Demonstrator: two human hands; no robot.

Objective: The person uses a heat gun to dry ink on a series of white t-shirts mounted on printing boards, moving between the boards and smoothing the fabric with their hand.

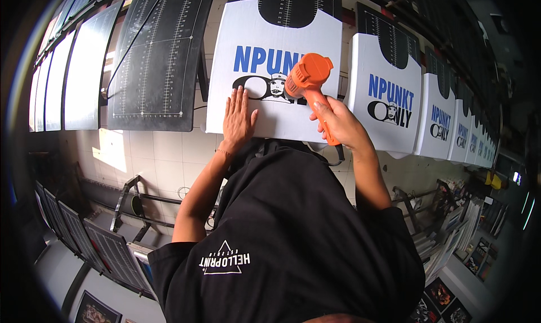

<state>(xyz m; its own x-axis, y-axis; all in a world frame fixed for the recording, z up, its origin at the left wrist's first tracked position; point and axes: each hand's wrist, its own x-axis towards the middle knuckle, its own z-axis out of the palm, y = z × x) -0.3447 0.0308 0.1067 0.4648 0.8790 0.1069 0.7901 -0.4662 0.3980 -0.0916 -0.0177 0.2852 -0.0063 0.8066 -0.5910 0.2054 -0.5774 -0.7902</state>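
Observation:
A white T-shirt [242, 27] with a blue and black print is stretched over a black printing board in front of me. My left hand [239, 115] lies flat on it, fingers together and stretched out, the tips touching the lower left of the black print. In my right hand [342, 123] I grip the handle of an orange heat gun [310, 75]. Its nozzle points left at the printed face and covers part of the lettering. A dark cord runs from the handle's lower end. Whether the nozzle touches the fabric I cannot tell.
To the right, a row of boards carries more white T-shirts [389, 97] with the same print. On the left stand a bare black board [155, 69] with ruled markings and several shiny boards [87, 69]. Metal frames [132, 204] and further boards stand behind me over the tiled floor [160, 154].

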